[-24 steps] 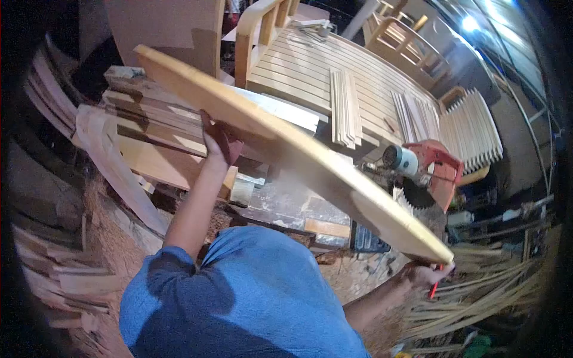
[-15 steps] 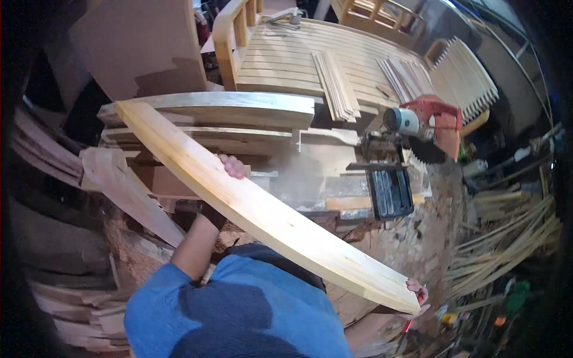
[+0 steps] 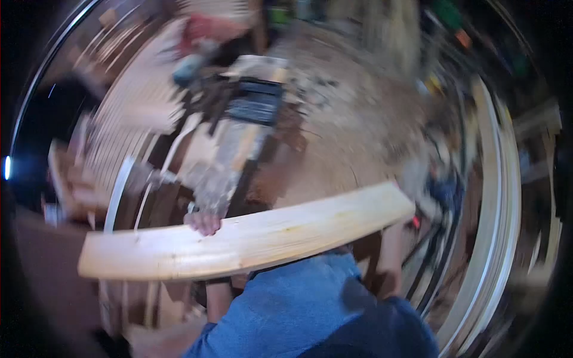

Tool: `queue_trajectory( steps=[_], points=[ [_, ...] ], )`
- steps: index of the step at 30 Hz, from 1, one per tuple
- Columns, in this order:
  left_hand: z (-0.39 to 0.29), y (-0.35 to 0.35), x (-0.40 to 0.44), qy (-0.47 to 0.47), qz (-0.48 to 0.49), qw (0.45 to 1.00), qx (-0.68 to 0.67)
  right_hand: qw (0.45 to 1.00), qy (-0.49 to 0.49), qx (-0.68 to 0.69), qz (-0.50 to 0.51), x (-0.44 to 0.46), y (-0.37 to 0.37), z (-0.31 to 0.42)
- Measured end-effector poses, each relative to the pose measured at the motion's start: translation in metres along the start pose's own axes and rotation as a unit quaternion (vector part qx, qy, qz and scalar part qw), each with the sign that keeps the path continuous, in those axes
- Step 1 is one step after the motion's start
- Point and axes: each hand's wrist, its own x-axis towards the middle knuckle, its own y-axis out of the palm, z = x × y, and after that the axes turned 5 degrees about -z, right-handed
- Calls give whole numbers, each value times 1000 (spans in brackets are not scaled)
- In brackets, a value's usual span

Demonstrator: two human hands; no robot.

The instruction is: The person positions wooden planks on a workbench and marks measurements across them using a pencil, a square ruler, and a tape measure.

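A long, pale wooden board (image 3: 256,238), gently curved, lies across the front of my body. Over its upper edge, left of the middle, my left hand (image 3: 205,224) is closed with the fingertips on the upper face. My right forearm (image 3: 391,253) reaches up to the board's right end. Most of my right hand is hidden behind that end, and a small red thing shows beside it, too blurred to name.
A black tray (image 3: 255,100) sits on the cluttered workbench ahead, near a blurred red power tool (image 3: 209,33). Slatted woodwork (image 3: 122,113) stands at the left. Long planks (image 3: 498,238) rise along the right. Scraps and dust cover the floor (image 3: 358,131).
My view has swung to the right, so the bench and power tool now appear farther left. The board has gone from a steep diagonal to nearly level, still held in my hands.
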Motion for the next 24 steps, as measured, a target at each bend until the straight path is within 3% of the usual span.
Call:
queue_trajectory(
  steps=[1,6,10,13,14,15,17,18,19,20,23,24],
  points=[
    [-3,-16,23,-49,104,993,-25,999,-23,16,-39,-15,-7,5],
    [42,32,98,-89,206,965,-134,971,-159,69,-164,-138,-33,109],
    [55,58,125,-198,155,944,-213,919,-270,78,-275,-271,-51,133],
    [95,126,120,-231,182,903,-313,874,-352,55,-331,-383,-72,165],
    [107,140,114,-252,199,884,-341,880,-394,79,-254,-419,-100,160],
    [121,175,112,-301,278,823,-394,881,-431,96,-171,-459,-128,155],
    [107,217,86,-370,142,868,-300,881,-450,103,-106,-502,-129,144],
    [119,270,72,-397,106,879,-241,840,-479,35,-253,-516,-157,138],
    [136,275,54,-411,142,857,-276,784,-468,-31,-406,-529,-181,133],
    [166,284,27,-424,181,833,-306,769,-460,25,-443,-555,-214,143],
    [201,328,-55,-511,121,787,-326,789,-496,230,-279,-664,-284,170],
    [206,357,-74,-538,83,772,-328,760,-545,151,-320,-693,-248,198]
  ],
)
